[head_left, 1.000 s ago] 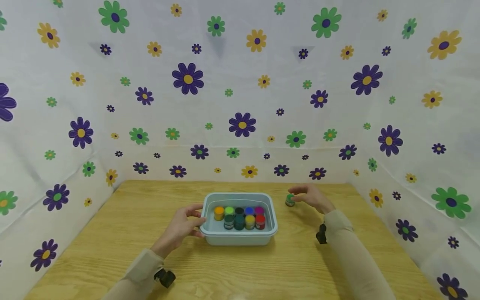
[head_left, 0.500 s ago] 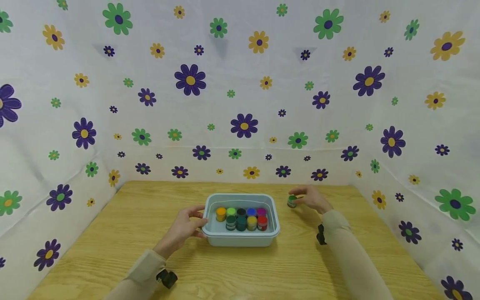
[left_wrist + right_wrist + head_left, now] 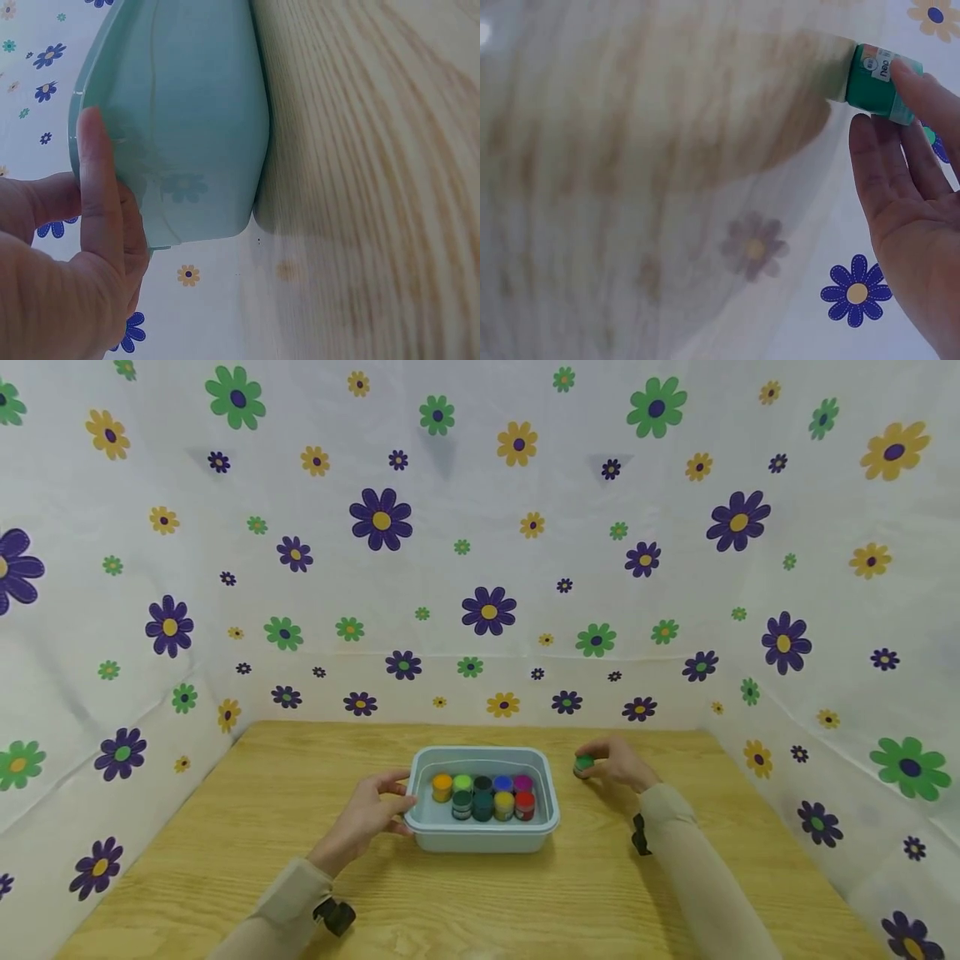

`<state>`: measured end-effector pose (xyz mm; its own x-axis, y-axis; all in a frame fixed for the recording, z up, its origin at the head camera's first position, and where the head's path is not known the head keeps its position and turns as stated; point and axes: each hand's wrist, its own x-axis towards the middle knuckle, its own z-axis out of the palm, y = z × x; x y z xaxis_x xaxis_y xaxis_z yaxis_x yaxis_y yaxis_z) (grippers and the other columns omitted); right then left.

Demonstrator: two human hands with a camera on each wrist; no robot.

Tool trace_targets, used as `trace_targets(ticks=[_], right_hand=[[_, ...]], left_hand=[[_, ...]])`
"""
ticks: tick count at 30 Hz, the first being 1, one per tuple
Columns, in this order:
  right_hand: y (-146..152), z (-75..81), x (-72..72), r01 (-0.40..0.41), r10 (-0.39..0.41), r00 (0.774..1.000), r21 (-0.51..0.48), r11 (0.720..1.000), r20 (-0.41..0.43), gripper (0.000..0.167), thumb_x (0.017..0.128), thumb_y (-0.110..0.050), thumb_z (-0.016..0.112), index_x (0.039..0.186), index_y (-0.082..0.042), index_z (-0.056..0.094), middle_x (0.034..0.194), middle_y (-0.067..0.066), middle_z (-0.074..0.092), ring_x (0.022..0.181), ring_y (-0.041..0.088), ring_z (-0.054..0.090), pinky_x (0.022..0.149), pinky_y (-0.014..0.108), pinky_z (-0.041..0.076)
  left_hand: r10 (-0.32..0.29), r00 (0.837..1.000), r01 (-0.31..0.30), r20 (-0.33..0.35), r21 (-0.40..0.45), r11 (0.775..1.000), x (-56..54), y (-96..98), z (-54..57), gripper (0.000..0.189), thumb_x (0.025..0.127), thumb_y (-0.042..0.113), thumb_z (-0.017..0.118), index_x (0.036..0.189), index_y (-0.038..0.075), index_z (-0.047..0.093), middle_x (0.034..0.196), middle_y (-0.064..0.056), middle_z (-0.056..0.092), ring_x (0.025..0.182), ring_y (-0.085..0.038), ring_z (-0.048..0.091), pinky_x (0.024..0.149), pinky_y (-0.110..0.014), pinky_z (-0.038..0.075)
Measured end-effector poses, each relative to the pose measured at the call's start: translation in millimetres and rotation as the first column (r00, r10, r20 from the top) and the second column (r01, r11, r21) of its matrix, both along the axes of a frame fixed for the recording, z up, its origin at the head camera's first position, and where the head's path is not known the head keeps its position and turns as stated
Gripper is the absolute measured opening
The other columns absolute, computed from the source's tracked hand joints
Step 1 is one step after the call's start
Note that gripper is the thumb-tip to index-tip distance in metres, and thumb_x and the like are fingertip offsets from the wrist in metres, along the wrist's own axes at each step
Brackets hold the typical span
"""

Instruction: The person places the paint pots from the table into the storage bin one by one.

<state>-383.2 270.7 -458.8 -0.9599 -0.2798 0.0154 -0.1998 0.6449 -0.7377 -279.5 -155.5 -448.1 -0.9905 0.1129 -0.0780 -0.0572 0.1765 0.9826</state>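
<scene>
A light blue plastic tub (image 3: 480, 841) stands on the wooden table, with several small paint jars (image 3: 482, 806) with coloured lids inside. My left hand (image 3: 367, 814) holds the tub's left end; in the left wrist view, fingers (image 3: 97, 187) lie along the outside wall just below the rim. Right of the tub, my right hand (image 3: 618, 762) pinches a small green paint jar (image 3: 874, 81) near its lid end, the thumb on one side and fingers on the other. The jar's base is at the table surface; whether it is lifted at all I cannot tell.
The wooden table (image 3: 300, 893) is enclosed at the back and sides by a white sheet (image 3: 420, 568) printed with flowers. The back sheet rises close behind the green jar.
My right fingers have closed in on the green jar, and it now looks slightly lower and tilted. The left hand and tub keep their places; the head view has shifted a little.
</scene>
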Motion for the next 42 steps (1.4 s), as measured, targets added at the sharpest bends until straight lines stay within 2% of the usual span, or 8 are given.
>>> trace_targets(ticks=[4,8,16,20,27,32,37,42], right_hand=[[-1,-3.2,0.7,-0.003,0.003,1.0,-0.029,1.0,-0.004,0.042,0.082,-0.004,0.076,0.121,0.005,0.064,0.119,0.021,0.066,0.109,0.034,0.061,0.101,0.05,0.05],[-4,-6.9,3.0,0.002,-0.001,1.0,-0.054,0.999,0.031,0.045,0.081,-0.008,0.079,0.122,0.004,0.064,0.118,0.019,0.067,0.106,0.029,0.063,0.099,0.044,0.052],[-6,0.7,7.4,-0.041,0.053,0.995,-0.144,0.989,0.082,0.051,0.083,-0.01,0.076,0.13,0.004,0.059,0.129,0.023,0.061,0.121,0.04,0.057,0.101,0.045,0.052],[-7,4.0,8.4,-0.068,0.087,0.991,-0.176,0.982,0.101,0.053,0.085,-0.01,0.075,0.132,0.004,0.057,0.13,0.021,0.062,0.12,0.036,0.058,0.1,0.042,0.053],[-11,11.1,14.1,-0.098,0.119,0.989,-0.21,0.973,0.091,0.046,0.085,-0.016,0.076,0.127,-0.002,0.061,0.121,0.016,0.066,0.109,0.022,0.062,0.105,0.044,0.049],[-17,19.2,17.3,-0.093,0.116,0.99,-0.24,0.966,0.083,0.043,0.084,-0.019,0.077,0.122,-0.005,0.063,0.117,0.013,0.067,0.105,0.02,0.063,0.104,0.044,0.049],[-21,26.6,19.3,-0.089,0.106,0.993,-0.252,0.964,0.053,0.048,0.083,-0.022,0.079,0.124,-0.004,0.063,0.117,0.013,0.068,0.103,0.022,0.063,0.101,0.043,0.051],[-26,32.5,21.5,-0.094,0.105,0.994,-0.288,0.953,0.022,0.046,0.082,-0.021,0.079,0.122,-0.003,0.065,0.113,0.013,0.069,0.1,0.021,0.064,0.094,0.036,0.055]], left_hand=[[0.006,1.0,-0.006,-0.002,-0.001,1.0,1.1,-0.5,-0.7,0.048,0.091,-0.001,0.064,0.138,0.003,0.053,0.113,-0.02,0.051,0.07,-0.023,0.064,0.06,-0.037,0.062],[0.02,1.0,-0.02,0.008,-0.003,1.0,2.9,-1.1,-2.6,0.048,0.091,-0.001,0.064,0.138,0.004,0.055,0.112,-0.019,0.052,0.07,-0.023,0.063,0.059,-0.037,0.062],[0.011,1.0,-0.011,-0.001,-0.008,1.0,3.1,0.3,-0.4,0.048,0.091,-0.001,0.064,0.138,0.002,0.053,0.112,-0.02,0.051,0.067,-0.021,0.063,0.058,-0.037,0.062],[0.011,1.0,-0.011,-0.004,-0.015,1.0,3.5,0.5,2.4,0.048,0.092,-0.001,0.064,0.139,0.002,0.052,0.114,-0.02,0.051,0.067,-0.021,0.062,0.058,-0.038,0.062],[0.005,1.0,-0.005,-0.008,-0.029,1.0,4.0,0.3,3.4,0.049,0.092,0.0,0.064,0.139,0.002,0.052,0.114,-0.02,0.051,0.068,-0.021,0.062,0.058,-0.039,0.062],[0.001,1.0,-0.001,-0.01,-0.027,1.0,4.0,0.5,5.5,0.049,0.092,0.0,0.064,0.139,0.001,0.051,0.113,-0.02,0.051,0.07,-0.02,0.063,0.059,-0.04,0.062],[0.005,1.0,-0.005,-0.008,-0.037,0.999,3.3,1.1,5.3,0.05,0.092,0.001,0.065,0.14,0.002,0.051,0.115,-0.02,0.051,0.07,-0.02,0.063,0.06,-0.04,0.062],[0.001,1.0,-0.002,-0.013,-0.014,1.0,1.6,1.6,4.7,0.05,0.091,-0.001,0.065,0.139,0.001,0.052,0.112,-0.02,0.051,0.068,-0.021,0.063,0.058,-0.039,0.062]])
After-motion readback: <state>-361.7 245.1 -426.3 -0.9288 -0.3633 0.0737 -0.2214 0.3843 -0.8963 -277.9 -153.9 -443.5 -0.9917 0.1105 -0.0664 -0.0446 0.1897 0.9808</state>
